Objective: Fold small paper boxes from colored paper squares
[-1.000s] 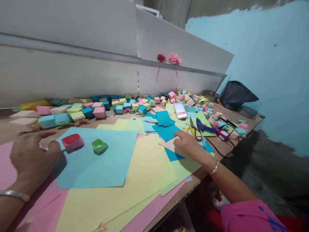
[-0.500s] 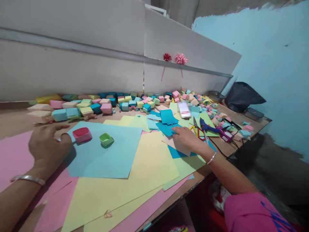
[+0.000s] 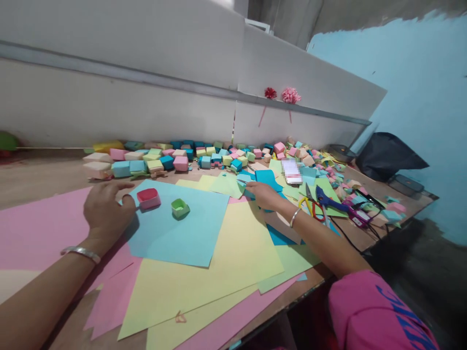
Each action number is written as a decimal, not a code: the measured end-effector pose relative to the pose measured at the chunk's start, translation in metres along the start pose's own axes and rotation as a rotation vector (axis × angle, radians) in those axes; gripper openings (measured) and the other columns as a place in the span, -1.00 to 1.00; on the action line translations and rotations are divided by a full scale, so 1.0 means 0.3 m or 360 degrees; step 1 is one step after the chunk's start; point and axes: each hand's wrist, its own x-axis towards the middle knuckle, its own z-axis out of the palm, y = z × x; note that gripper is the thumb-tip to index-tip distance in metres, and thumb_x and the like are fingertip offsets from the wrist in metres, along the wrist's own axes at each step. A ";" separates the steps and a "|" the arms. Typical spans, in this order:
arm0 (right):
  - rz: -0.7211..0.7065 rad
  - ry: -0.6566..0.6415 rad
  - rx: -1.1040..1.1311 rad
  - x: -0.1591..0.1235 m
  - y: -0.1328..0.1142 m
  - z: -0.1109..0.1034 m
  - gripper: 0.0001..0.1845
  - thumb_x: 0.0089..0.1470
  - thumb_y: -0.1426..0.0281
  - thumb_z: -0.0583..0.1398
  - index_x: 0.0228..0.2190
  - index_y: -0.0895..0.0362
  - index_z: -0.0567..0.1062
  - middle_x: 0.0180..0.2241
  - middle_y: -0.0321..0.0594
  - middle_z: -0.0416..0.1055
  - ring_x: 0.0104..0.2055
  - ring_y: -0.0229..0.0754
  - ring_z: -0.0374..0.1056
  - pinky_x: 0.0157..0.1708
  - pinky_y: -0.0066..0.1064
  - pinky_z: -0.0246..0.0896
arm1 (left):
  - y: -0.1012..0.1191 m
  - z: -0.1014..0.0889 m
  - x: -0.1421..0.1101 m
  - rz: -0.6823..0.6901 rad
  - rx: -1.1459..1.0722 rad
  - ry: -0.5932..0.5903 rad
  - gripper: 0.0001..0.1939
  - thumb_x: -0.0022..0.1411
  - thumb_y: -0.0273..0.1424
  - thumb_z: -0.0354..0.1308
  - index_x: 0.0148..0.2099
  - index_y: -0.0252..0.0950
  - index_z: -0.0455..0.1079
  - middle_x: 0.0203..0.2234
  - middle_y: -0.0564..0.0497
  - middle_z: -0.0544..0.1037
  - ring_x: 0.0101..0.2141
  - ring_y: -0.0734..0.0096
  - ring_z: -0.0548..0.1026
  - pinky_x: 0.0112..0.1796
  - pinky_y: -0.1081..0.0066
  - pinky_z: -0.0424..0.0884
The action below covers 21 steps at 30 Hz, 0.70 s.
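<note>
My left hand [image 3: 107,211] rests at the left edge of a light blue sheet [image 3: 175,243], its thumb and fingers apart and nothing between them. Close to its thumb stands a small pink paper box [image 3: 149,198], open at the top. A smaller green paper box [image 3: 180,208] sits to the right on the same sheet. My right hand [image 3: 264,194] reaches over the dark blue paper pieces [image 3: 268,179]. Its fingertips are closed on a thin pointed tool [image 3: 242,182], mostly hidden by the fingers; its exact kind is unclear.
Rows of small coloured paper boxes [image 3: 180,163] line the back of the table. Right of my hand lie scissors [image 3: 310,201], a blue-handled tool [image 3: 330,200], a phone [image 3: 292,171] and a black cable [image 3: 346,239]. Yellow sheets [image 3: 241,257] and pink sheets [image 3: 44,228] cover the front.
My right hand has moved left and away from me, from the dark blue paper to the thin tool. My left hand stays beside the pink box. The view has swung left.
</note>
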 end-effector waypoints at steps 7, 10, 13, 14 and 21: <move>0.0559 0.0683 0.0930 0.002 0.131 -0.072 -0.70 0.01 0.39 0.13 -0.21 0.20 0.54 -0.19 -0.11 0.54 -0.14 -0.09 0.44 -0.13 -0.25 0.34 | -0.008 0.006 0.001 0.0013 -0.0036 -0.0014 -0.73 0.14 -0.45 -0.01 -0.17 -0.35 0.47 -0.16 -0.16 0.57 -0.05 0.11 0.44 0.04 0.17 0.32; 0.0777 0.0894 0.1293 0.005 0.155 -0.064 -0.67 -0.12 0.25 0.25 -0.31 0.21 0.51 -0.40 -0.18 0.52 -0.37 -0.21 0.41 -0.36 -0.35 0.34 | -0.014 0.015 0.002 0.0006 -0.0039 0.0012 -0.73 0.13 -0.45 0.00 -0.17 -0.34 0.47 -0.17 -0.15 0.57 -0.07 0.09 0.44 0.01 0.15 0.34; 0.0929 0.1025 0.1574 0.007 0.159 -0.048 -0.60 -0.29 0.18 0.33 -0.41 0.18 0.46 -0.53 -0.32 0.42 -0.51 -0.30 0.32 -0.51 -0.44 0.26 | -0.016 0.019 0.001 0.0014 -0.0015 0.0022 -0.72 0.13 -0.46 0.00 -0.15 -0.33 0.48 -0.18 -0.13 0.57 -0.08 0.10 0.45 -0.01 0.16 0.35; 0.0968 0.1055 0.1646 0.009 0.158 -0.044 -0.59 -0.32 0.17 0.35 -0.41 0.16 0.45 -0.56 -0.36 0.38 -0.53 -0.32 0.30 -0.53 -0.46 0.24 | -0.016 0.019 0.000 0.0015 -0.0004 0.0020 -0.71 0.13 -0.45 0.00 -0.15 -0.33 0.48 -0.18 -0.13 0.57 -0.09 0.10 0.45 -0.02 0.17 0.35; 0.1149 0.1294 0.1851 0.032 0.170 -0.041 -0.56 -0.30 0.17 0.34 -0.36 0.13 0.42 -0.60 -0.45 0.31 -0.60 -0.36 0.23 -0.64 -0.54 0.12 | -0.029 0.021 0.000 0.0055 0.0034 0.0018 -0.70 0.17 -0.43 -0.03 -0.14 -0.34 0.47 -0.18 -0.14 0.57 -0.08 0.14 0.45 0.00 0.23 0.33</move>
